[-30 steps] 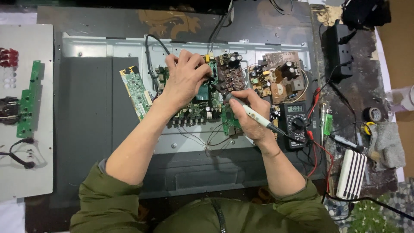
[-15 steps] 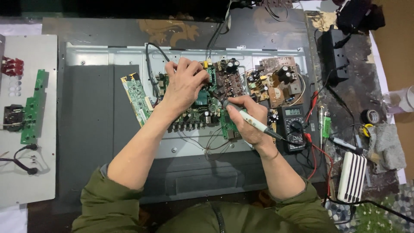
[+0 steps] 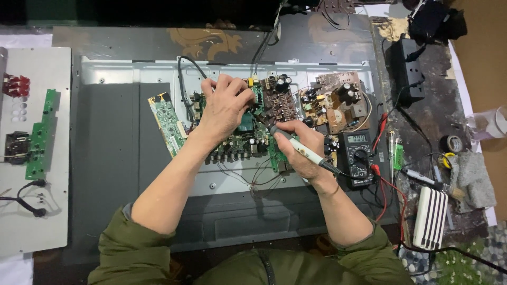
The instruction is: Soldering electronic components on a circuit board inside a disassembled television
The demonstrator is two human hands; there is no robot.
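Multimeter beside right hand, seemingly touching.

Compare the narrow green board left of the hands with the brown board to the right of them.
The narrow green board is a slim strip, set aslant; the brown board is broader and lies roughly square to the panel. The green one carries only low, flat parts; the brown one bears tall capacitors and bulky blocks. Both lie untouched on the grey metal back panel, beside the left hand and right hand.

One small screen is seen: the pale grey rectangular display on the black multimeter, placed right of the circuit boards, just beside the right hand.
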